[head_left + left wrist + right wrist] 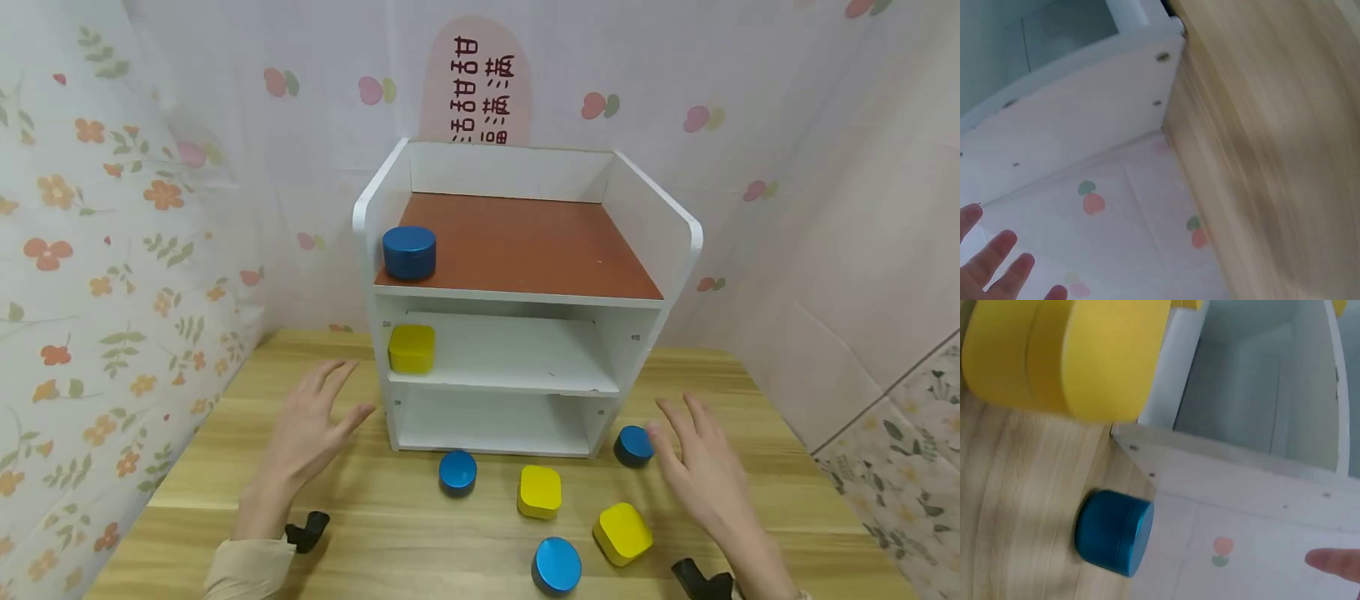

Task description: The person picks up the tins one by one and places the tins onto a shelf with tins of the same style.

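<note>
My left hand [307,433] hovers with spread fingers at the left of a small white shelf [517,382], holding nothing; its fingertips [999,242] show at the lower left of the left wrist view. On the other side, my right hand [701,467] is also empty, its fingers extended near a round blue tin [633,447]. In the right wrist view this blue tin [1113,531] stands on the wood beside the shelf's side panel. Another blue tin [409,252] sits on the brown top at the front left, and a square yellow tin [412,349] on the middle level at the left.
Before the shelf on the wooden table [375,533] are a blue tin [457,473], a yellow tin [539,492], a tilted-looking yellow tin [623,534] and a blue tin [557,567]. A patterned curtain [300,167] hangs behind. Black wrist mounts [307,532] show at both wrists.
</note>
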Tool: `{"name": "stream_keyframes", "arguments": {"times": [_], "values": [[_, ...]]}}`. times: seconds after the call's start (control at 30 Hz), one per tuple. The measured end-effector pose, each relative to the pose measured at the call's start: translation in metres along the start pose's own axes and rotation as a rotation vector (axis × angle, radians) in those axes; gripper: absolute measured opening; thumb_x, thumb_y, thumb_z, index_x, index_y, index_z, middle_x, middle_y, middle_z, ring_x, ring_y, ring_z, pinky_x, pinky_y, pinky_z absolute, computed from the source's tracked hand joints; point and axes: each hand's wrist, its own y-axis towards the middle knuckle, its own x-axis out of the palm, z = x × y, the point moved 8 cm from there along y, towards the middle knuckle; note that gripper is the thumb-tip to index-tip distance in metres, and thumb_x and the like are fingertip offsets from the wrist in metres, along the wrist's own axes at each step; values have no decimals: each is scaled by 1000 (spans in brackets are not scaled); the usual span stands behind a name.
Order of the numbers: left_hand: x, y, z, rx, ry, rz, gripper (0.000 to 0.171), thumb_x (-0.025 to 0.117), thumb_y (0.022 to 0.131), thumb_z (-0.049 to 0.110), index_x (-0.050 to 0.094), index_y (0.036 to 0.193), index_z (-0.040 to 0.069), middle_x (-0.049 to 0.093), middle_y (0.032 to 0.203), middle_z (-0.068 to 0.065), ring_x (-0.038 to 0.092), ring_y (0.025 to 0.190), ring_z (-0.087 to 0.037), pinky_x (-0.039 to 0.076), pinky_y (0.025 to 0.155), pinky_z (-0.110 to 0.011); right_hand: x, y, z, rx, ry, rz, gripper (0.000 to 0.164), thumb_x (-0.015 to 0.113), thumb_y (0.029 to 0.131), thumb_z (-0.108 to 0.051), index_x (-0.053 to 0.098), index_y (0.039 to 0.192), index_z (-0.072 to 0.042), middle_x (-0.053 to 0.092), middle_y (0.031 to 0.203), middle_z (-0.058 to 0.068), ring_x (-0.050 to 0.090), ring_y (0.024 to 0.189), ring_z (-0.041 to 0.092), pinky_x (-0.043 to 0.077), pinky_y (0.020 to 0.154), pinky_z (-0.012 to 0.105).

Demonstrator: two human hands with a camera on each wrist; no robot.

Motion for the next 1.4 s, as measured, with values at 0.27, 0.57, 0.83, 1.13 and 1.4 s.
{"name": "stream_keyframes", "arguments": {"times": [0.27, 0.57, 0.83, 1.13, 1.4], "values": [[8, 4, 8, -54, -124, 30, 57, 61, 96, 41, 48, 141, 10, 49, 135, -13, 50, 118, -35, 42, 90, -59, -2, -11, -17, 30, 0, 41, 54, 54, 99, -44, 50, 139, -7, 27, 152, 26, 30, 129, 56, 32, 83, 78], [20, 5, 4, -111, -262, 62, 37, 63, 96, 36, 60, 116, 6, 58, 116, -10, 56, 102, -28, 46, 83, -52, 4, -21, -51, -29, 89, 83, 42, 62, 97, -28, 56, 132, -6, 33, 148, 23, 35, 127, 51, 45, 73, 69], [21, 4, 2, -170, -432, 161, 21, 67, 95, 26, 62, 101, 6, 61, 95, -6, 55, 91, -20, 45, 83, -43, 19, -24, -73, -90, 202, 92, 35, 66, 94, -15, 60, 127, -6, 39, 146, 19, 39, 127, 43, 42, 85, 68], [27, 7, 2, -250, -506, 142, 25, 67, 95, 29, 63, 105, 6, 62, 93, -5, 54, 87, -17, 42, 72, -26, 37, -35, -86, -122, 336, -11, 37, 70, 91, -9, 60, 127, -9, 48, 140, 13, 48, 124, 33, 48, 90, 54], [43, 5, 0, -324, -594, 119, 29, 70, 93, 28, 58, 105, 5, 58, 97, -8, 52, 92, -17, 42, 75, -25, 53, -49, -81, 53, 478, -189, 38, 72, 90, -14, 61, 127, -18, 59, 127, -3, 56, 115, 20, 52, 89, 37]]}}
